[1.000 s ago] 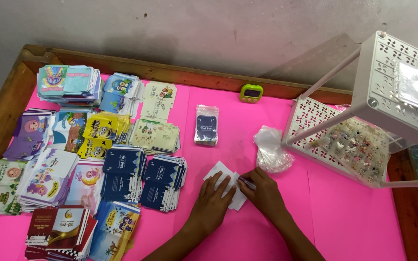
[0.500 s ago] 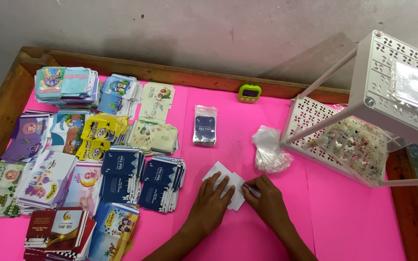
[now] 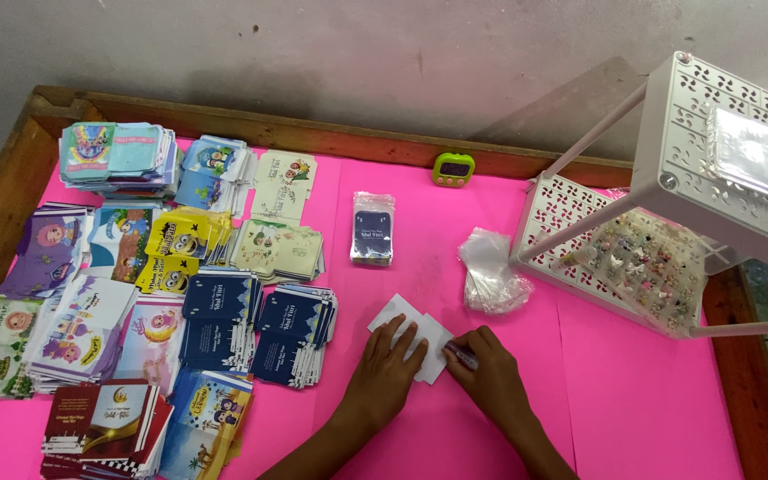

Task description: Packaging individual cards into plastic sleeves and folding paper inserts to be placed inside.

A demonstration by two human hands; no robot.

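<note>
Both hands are working near the counter's front edge: the left hand (image 3: 387,369) is pressing flat, fingers spread, on a white card (image 3: 420,331), while the right hand (image 3: 489,373) is pinching a small dark object (image 3: 460,356) at the card's right edge. Farther back, a clear bag pile (image 3: 491,271) is lying beside a white rack (image 3: 668,204), with 1 green timer (image 3: 452,169) sitting at the back edge.

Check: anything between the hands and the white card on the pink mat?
Nothing visible. The left hand lies flat on the white card; the right hand touches its right edge. The clear bags lie apart, farther back.
</note>
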